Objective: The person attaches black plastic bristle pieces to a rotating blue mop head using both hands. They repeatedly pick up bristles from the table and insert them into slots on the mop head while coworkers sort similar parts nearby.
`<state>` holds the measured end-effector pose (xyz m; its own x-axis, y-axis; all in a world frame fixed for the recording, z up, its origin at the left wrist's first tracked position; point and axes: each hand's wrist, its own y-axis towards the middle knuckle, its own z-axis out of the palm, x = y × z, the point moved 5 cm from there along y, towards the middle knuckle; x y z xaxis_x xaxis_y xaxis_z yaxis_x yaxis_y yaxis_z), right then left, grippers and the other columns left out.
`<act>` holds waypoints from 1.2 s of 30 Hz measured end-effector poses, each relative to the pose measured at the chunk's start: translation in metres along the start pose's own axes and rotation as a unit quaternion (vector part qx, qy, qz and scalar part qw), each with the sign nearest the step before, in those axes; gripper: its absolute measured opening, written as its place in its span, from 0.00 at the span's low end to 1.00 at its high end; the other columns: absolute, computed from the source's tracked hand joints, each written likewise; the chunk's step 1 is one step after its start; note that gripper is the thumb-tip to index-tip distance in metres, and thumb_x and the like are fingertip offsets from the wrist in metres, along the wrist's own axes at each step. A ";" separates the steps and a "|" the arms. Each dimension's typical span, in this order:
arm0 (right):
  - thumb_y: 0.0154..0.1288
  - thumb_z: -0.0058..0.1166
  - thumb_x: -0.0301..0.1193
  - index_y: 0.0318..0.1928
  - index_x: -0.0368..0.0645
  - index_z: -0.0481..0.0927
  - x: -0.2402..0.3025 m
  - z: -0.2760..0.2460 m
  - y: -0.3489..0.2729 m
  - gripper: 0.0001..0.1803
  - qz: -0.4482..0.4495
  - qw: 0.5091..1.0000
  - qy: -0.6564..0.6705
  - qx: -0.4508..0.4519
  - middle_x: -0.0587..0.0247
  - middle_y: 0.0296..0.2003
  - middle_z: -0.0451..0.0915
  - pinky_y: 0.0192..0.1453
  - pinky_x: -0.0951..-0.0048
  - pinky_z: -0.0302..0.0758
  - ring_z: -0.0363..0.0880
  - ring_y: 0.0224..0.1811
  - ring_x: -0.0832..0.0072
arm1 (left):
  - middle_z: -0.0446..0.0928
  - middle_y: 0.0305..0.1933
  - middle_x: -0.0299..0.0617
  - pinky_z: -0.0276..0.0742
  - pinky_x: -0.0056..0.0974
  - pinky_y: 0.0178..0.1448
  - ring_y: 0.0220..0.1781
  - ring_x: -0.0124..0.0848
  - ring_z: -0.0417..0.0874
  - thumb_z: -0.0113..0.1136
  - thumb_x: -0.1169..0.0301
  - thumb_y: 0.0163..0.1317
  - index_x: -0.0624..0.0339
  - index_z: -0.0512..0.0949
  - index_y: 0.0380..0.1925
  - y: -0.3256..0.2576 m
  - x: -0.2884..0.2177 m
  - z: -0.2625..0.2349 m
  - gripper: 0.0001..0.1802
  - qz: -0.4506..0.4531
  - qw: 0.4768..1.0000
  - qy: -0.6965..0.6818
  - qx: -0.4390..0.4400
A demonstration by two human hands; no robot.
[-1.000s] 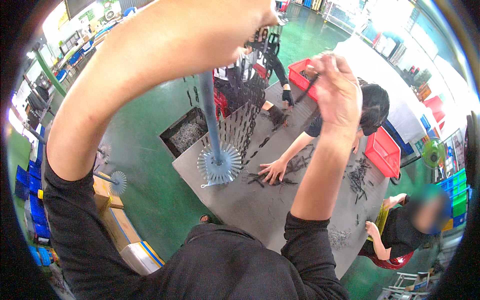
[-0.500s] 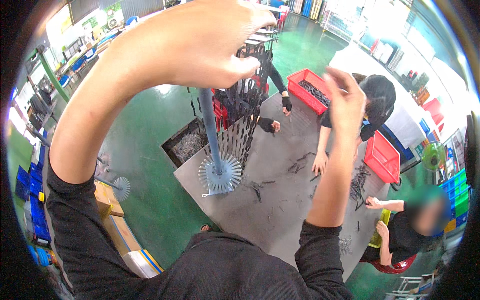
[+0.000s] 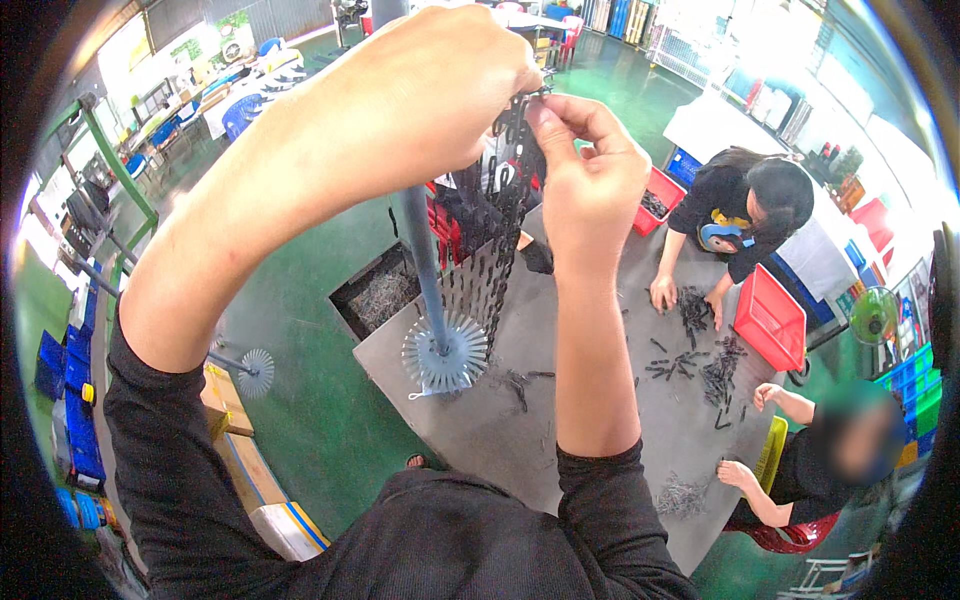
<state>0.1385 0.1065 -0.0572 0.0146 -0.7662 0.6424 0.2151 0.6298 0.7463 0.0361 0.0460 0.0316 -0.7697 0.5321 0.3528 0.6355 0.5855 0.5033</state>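
Observation:
My left hand [image 3: 450, 95] is raised high in front of me, its back toward me and its fingers curled. What those fingers grip is hidden behind the hand. Close against it, my right hand [image 3: 598, 180] pinches the top of a dark strand [image 3: 522, 150] between thumb and forefinger. More strands of small black looped pieces [image 3: 485, 265] hang below the hands beside a grey upright pole [image 3: 420, 260]. That pole stands on a round, slotted grey base [image 3: 445, 352] on the table.
Black pieces [image 3: 720, 370] lie scattered over the grey table [image 3: 500, 440]. Two co-workers sit at its right side, one with hands among the pieces, near a red basket [image 3: 770, 318]. A dark bin [image 3: 375, 290] stands beyond the left table edge; cardboard boxes [image 3: 245, 465] are at lower left.
My right hand has moved left and up to the strand and closed from open fingers into a pinch. My left hand has shifted slightly, its fingers now curled. The co-workers' hands have moved.

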 end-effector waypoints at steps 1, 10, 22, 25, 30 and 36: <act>0.54 0.60 0.24 0.31 0.36 0.82 -0.003 0.000 0.001 0.05 0.013 0.999 0.037 0.010 0.62 0.26 0.80 0.34 0.75 0.70 0.75 0.27 0.78 | 0.79 0.44 0.53 0.73 0.46 0.53 0.48 0.49 0.78 0.54 0.82 0.46 0.67 0.79 0.41 -0.001 0.001 0.000 0.18 -0.005 1.000 -0.003 0.003; 0.63 0.54 0.27 0.44 0.33 0.77 -0.024 -0.031 0.011 0.11 0.112 0.969 0.183 0.122 0.61 0.37 0.79 0.48 0.79 0.69 0.76 0.40 0.78 | 0.78 0.33 0.57 0.77 0.44 0.44 0.36 0.48 0.80 0.48 0.84 0.49 0.75 0.74 0.42 -0.004 -0.010 -0.026 0.17 -0.032 0.984 -0.088 0.149; 0.53 0.62 0.32 0.45 0.44 0.80 -0.044 -0.174 0.048 0.18 -0.023 0.820 -0.570 -0.033 0.54 0.41 0.80 0.50 0.69 0.72 0.79 0.42 0.67 | 0.78 0.45 0.53 0.73 0.44 0.54 0.48 0.49 0.79 0.56 0.80 0.49 0.65 0.74 0.48 -0.019 0.027 -0.006 0.22 -0.009 0.995 -0.095 0.000; 0.56 0.58 0.30 0.40 0.37 0.80 -0.030 -0.105 0.032 0.12 -0.033 0.957 -0.285 0.036 0.57 0.37 0.80 0.47 0.69 0.73 0.79 0.38 0.69 | 0.78 0.45 0.53 0.73 0.44 0.55 0.47 0.49 0.79 0.58 0.77 0.49 0.65 0.72 0.51 -0.013 0.019 -0.009 0.25 -0.025 0.994 -0.107 0.017; 0.52 0.61 0.23 0.34 0.38 0.81 0.011 0.002 0.004 0.07 -0.104 0.990 -0.082 0.051 0.58 0.30 0.80 0.40 0.73 0.73 0.79 0.32 0.71 | 0.78 0.43 0.53 0.72 0.45 0.55 0.48 0.49 0.78 0.57 0.76 0.49 0.66 0.74 0.48 -0.007 0.018 -0.003 0.23 -0.015 0.999 0.014 0.043; 0.52 0.62 0.27 0.32 0.41 0.81 0.008 0.010 0.003 0.07 -0.147 0.972 -0.180 -0.037 0.60 0.27 0.79 0.38 0.67 0.69 0.76 0.30 0.68 | 0.78 0.44 0.55 0.72 0.46 0.54 0.48 0.50 0.78 0.51 0.80 0.48 0.67 0.78 0.43 -0.001 0.018 0.006 0.19 -0.046 0.997 0.004 0.057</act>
<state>0.1296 0.1033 -0.0482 -0.3984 -0.8092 0.4319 0.2273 0.3690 0.9012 0.0221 0.0589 0.0324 -0.8249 0.4683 0.3164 0.5650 0.6970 0.4415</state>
